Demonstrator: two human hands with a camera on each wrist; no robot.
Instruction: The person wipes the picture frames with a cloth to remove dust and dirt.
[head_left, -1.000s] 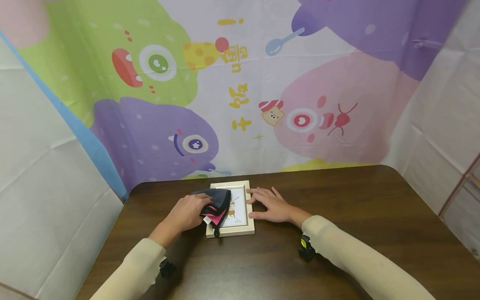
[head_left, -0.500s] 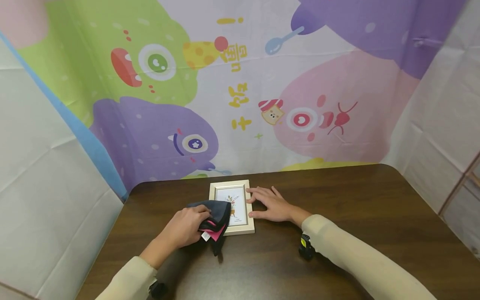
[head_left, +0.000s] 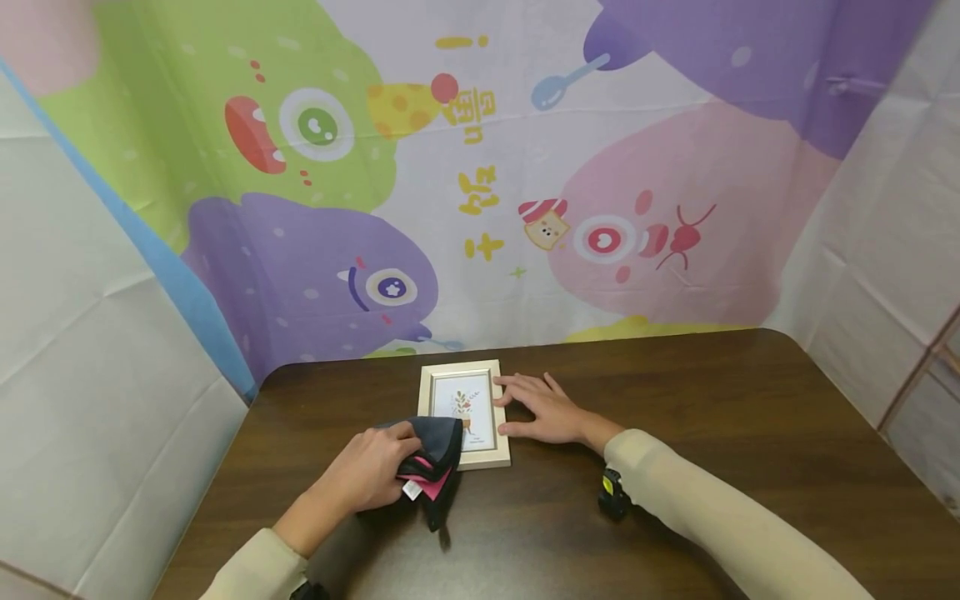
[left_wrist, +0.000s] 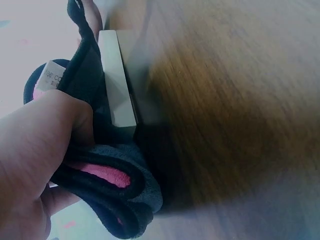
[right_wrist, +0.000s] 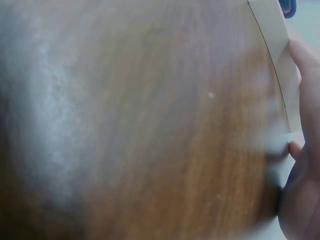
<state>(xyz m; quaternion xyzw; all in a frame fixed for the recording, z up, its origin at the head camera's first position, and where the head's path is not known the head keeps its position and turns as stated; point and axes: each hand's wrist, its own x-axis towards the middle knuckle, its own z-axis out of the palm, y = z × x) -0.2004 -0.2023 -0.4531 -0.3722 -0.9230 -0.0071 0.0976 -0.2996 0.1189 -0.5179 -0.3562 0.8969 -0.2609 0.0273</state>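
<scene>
On table, frame lengthwise toward backdrop, left grip round cloth, right grip spread.

Brown wooden table, cartoon-printed backdrop behind

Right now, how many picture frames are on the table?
1: the cream picture frame, toward the far side of the table, partly hidden by the cloth in the left hand.
</scene>
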